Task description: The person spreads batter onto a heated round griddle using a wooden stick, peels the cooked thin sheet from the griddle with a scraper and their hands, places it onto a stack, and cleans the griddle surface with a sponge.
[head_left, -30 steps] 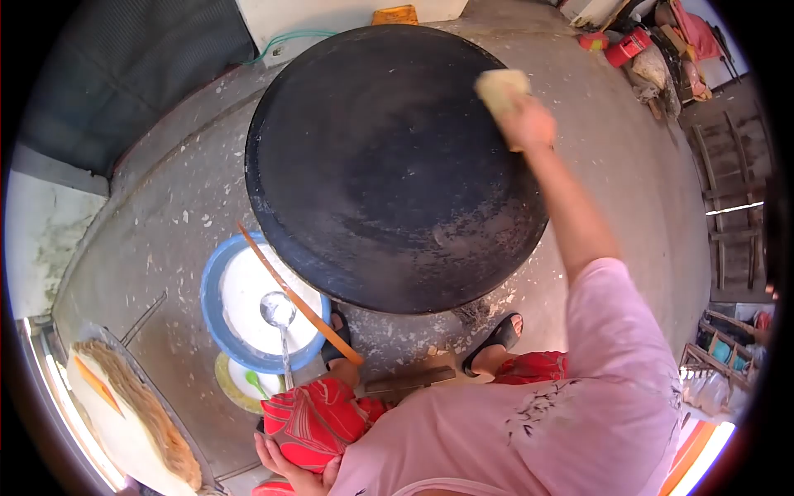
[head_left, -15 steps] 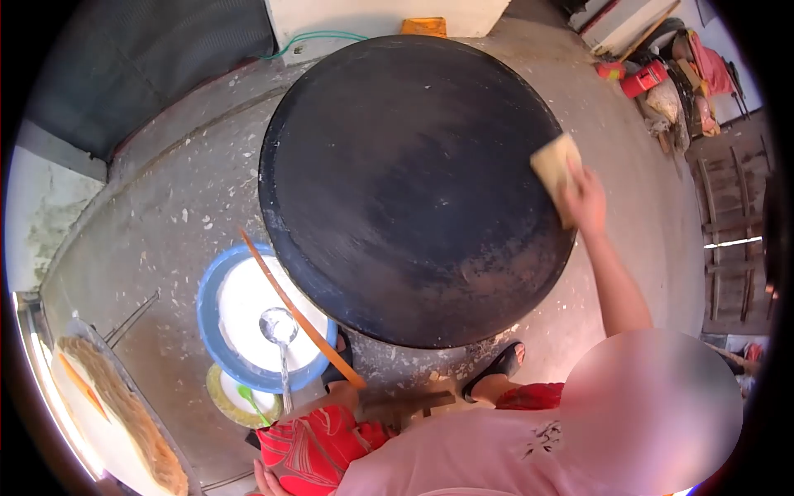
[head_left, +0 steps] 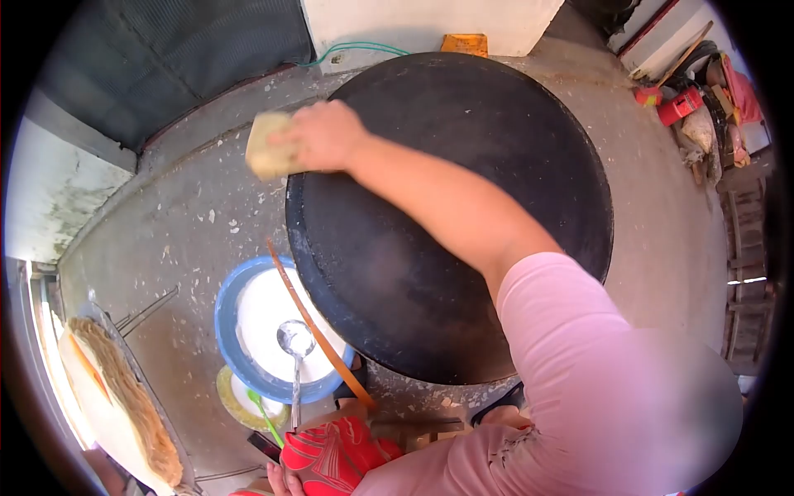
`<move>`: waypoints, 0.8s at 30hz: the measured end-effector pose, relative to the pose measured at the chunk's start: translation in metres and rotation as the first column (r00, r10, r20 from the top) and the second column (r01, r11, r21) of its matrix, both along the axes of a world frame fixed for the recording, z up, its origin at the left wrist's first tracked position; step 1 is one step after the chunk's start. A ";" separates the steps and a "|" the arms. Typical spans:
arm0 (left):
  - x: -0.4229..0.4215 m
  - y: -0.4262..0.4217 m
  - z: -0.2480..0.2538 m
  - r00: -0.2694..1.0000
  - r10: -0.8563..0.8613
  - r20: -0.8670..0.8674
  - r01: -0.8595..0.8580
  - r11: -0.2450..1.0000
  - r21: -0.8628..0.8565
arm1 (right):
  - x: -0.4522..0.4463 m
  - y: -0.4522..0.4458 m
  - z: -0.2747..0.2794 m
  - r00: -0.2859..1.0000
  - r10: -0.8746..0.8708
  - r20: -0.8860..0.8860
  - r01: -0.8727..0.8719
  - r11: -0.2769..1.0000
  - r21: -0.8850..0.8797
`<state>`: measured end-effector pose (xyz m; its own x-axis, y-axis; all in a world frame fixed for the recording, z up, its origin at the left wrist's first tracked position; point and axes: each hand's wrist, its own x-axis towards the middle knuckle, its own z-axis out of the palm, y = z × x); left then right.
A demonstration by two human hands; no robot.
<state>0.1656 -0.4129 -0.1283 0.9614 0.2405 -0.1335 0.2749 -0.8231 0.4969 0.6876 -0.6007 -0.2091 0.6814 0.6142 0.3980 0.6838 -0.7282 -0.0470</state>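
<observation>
While the right hand (head_left: 325, 136) has its fingers closed round a pale pad (head_left: 266, 150), that pad is at the far-left rim of the black round plate (head_left: 480, 165), probably gripped from above to press. Left hand (head_left: 283, 479) at the red trousers (head_left: 337, 456), can't make out finger spread. Blue basin (head_left: 227, 318) near, likely for reach: stick (head_left: 331, 355) across, ladle (head_left: 297, 380) handle toward person

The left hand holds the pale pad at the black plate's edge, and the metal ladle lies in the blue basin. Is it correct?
Wrong hand: the head view shows the right hand holding the pale pad at the black plate. The rest stands.
</observation>
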 end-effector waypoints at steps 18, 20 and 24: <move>-0.015 0.005 -0.001 0.902 0.406 0.149 -0.347 0.885 -0.311 | 0.003 -0.277 0.011 0.433 -0.900 -0.052 0.880 0.435 -0.192; -0.035 0.023 -0.009 0.996 0.094 0.006 -0.094 0.994 0.051 | 0.017 -0.168 0.018 0.681 -0.732 -0.018 0.716 0.671 -0.194; -0.068 0.038 -0.042 0.965 -0.154 0.211 0.112 0.974 0.199 | -0.036 -0.022 0.010 0.969 -0.248 0.011 0.249 0.969 -0.015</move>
<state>0.0975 -0.3749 -0.1706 0.9864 0.1086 0.1234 0.0559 -0.9276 0.3693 0.6520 -0.6226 -0.1991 0.8101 0.4325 0.3958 0.4817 -0.8759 -0.0287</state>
